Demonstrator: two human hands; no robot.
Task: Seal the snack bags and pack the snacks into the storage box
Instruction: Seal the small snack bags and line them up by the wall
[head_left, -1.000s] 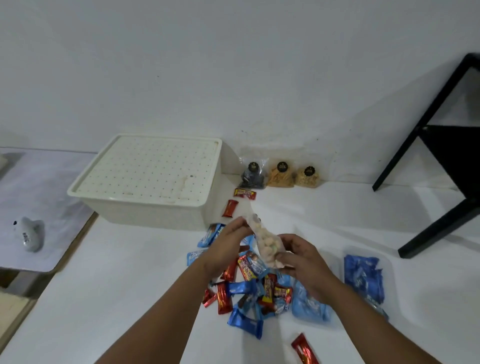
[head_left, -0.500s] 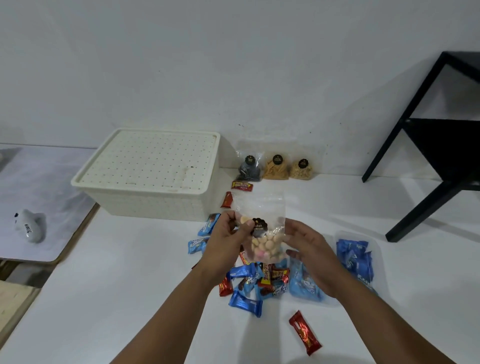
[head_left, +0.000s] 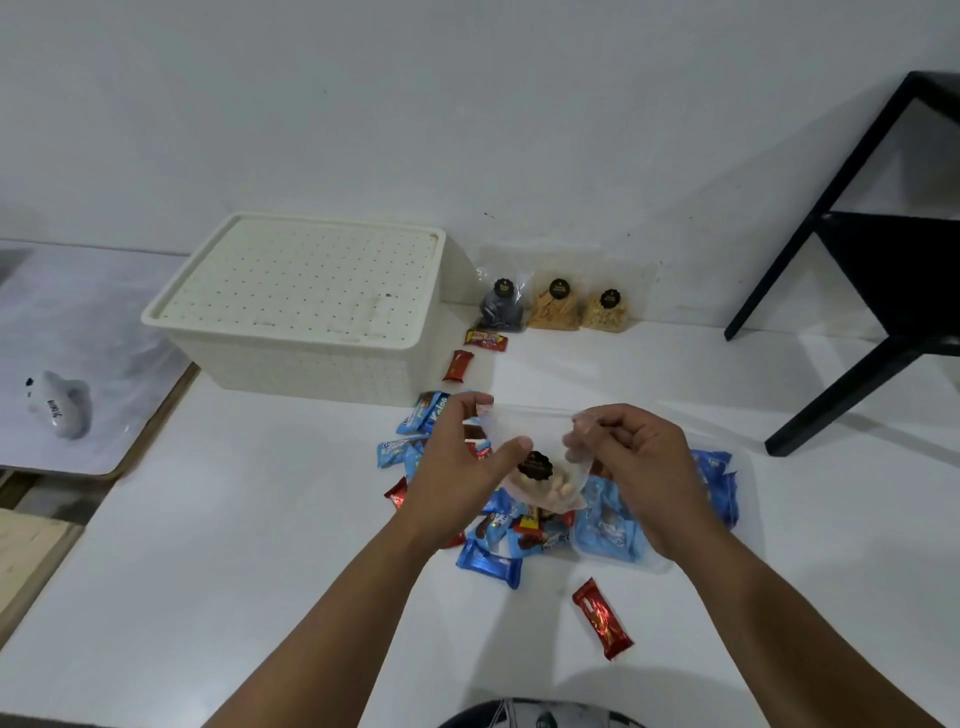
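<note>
Both hands hold a clear snack bag (head_left: 540, 478) of pale round snacks with a black sticker, above a pile of wrapped candies (head_left: 498, 535). My left hand (head_left: 462, 467) pinches the bag's top left corner; my right hand (head_left: 634, 467) pinches the top right edge. The cream storage box (head_left: 306, 312) stands behind them at the left, with its dotted lid on. Three more clear snack bags (head_left: 558, 306) lean against the wall to the right of the box.
Blue packets (head_left: 719, 483) lie to the right of the pile, and a red bar (head_left: 602, 618) lies alone nearer me. Two small red candies (head_left: 470, 353) sit by the box. A black frame (head_left: 883, 270) stands at the right. A white object (head_left: 60, 405) lies on the grey surface at the left.
The bag went from tilted and sideways to upright and facing me; both hands shifted up to its top edge, spreading it wide. The camera moved closer to the table.
</note>
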